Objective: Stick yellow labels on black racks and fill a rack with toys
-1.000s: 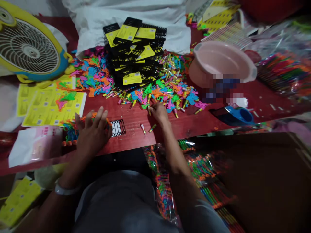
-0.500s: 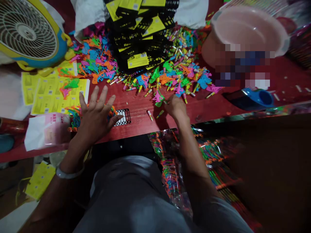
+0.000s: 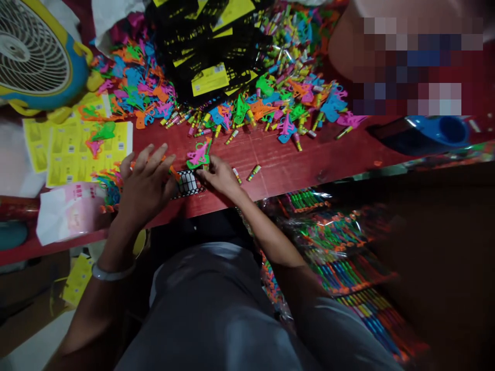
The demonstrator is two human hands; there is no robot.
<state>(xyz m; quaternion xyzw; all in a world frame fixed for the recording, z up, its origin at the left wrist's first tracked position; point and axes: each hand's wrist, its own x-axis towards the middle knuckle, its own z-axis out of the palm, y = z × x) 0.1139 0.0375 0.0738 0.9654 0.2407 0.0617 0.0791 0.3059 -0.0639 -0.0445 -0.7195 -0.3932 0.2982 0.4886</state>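
My left hand lies palm down near the table's front edge, its fingers stretched and apart. Under and beside it are colourful plastic pieces, mostly covered. A small black mesh piece with a white area lies on the table between my hands. My right hand is closed in a pinch on small pink and green plastic toy pieces, held just beyond the mesh piece. To the right of that hand, two short patterned tubes rest on the red table.
Heaps of coloured plastic pieces and short tubes flank a stack of black mesh pieces with yellow labels. A fan and yellow printed sheets are left, with a white-pink packet. A blue holder stands right; bagged toys lie below the edge.
My right hand has moved left with the pink and green toy pieces, from beside the heap to the mesh piece. My left hand stays nearly in place. The camera view has shifted.
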